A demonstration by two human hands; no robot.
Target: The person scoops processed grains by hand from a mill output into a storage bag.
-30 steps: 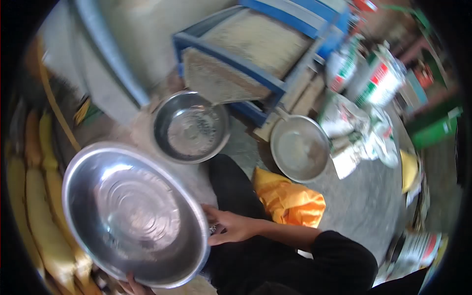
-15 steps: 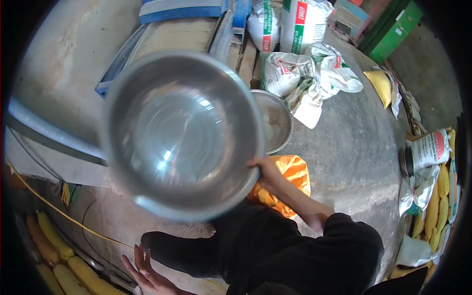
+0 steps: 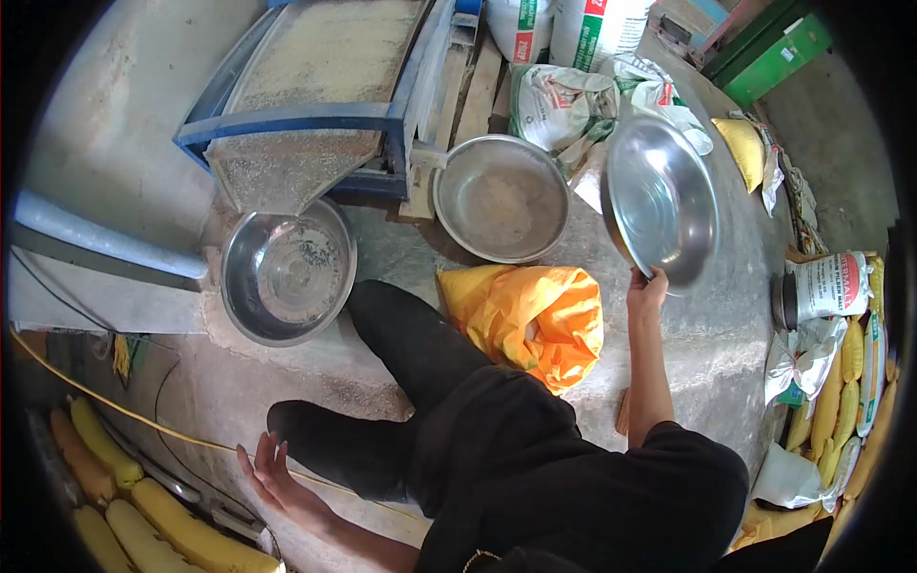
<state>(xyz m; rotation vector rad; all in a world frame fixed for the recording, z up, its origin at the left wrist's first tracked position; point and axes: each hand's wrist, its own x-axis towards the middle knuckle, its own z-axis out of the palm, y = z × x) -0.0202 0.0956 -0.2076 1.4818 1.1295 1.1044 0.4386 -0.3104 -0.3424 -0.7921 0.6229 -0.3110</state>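
My right hand [image 3: 647,286] grips the lower rim of a large steel basin [image 3: 662,202] and holds it tilted on edge above the concrete floor at the right. My left hand [image 3: 272,477] hangs open with fingers spread at the lower left, holding nothing, near my black-clad leg. A second steel basin [image 3: 285,273] sits under the outlet of a blue sieving machine [image 3: 315,105] with a few grains in it. A third basin [image 3: 501,198] with a dusting of grain rests beside the machine.
An orange sack [image 3: 530,320] lies crumpled by my knee. White printed sacks [image 3: 573,86] stand behind the basins. A green crate [image 3: 769,48] is at the top right. Yellow filled bags [image 3: 143,530] line the lower left and right edges. A tin [image 3: 826,286] lies at right.
The large basin went from both hands at the lower left, across in front of the camera, to the right. My left hand let go and dropped low. The view swung right.
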